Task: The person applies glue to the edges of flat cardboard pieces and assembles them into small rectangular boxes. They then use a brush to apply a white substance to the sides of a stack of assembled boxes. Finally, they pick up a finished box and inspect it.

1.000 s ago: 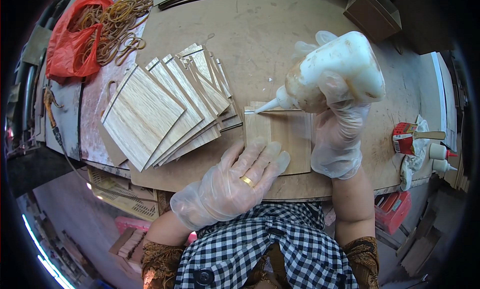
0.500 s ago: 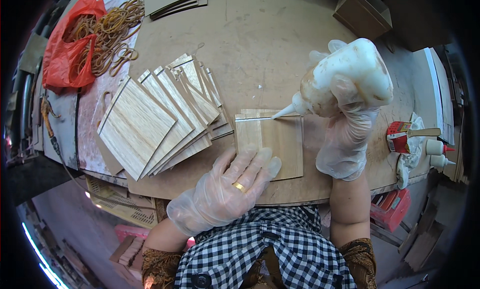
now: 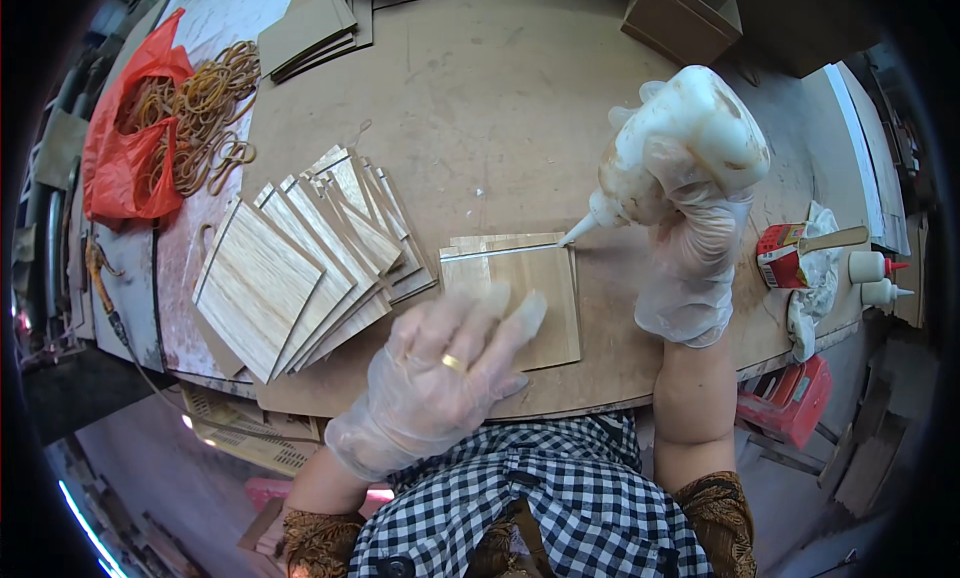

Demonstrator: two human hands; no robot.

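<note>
My right hand [image 3: 690, 228], in a clear glove, is wrapped around a stained white squeeze bottle [image 3: 728, 128] held upside down and tilted. Its pointed nozzle meets the right end of a dark groove near the far edge of a thin wooden panel [image 3: 553, 313]. A white line runs along that groove. At least one more panel shows from underneath. My left hand [image 3: 425, 378], also gloved and wearing a gold ring, hovers over the panel's near left part with fingers apart and slightly blurred. Several similar grooved panels [image 3: 262, 283] lie fanned out to the left.
A red plastic bag [image 3: 105, 168] spilling rubber bands [image 3: 205, 98] lies far left. Brown boards [image 3: 310, 33] and an open box [image 3: 685, 23] stand at the back. On the right are a red container [image 3: 780, 256], a brush handle [image 3: 835, 239], a white cloth [image 3: 818, 288] and small bottles [image 3: 866, 267].
The nozzle has travelled right along the groove, and the white line is longer. My left hand has come up off the panel. The whole view has shifted slightly.
</note>
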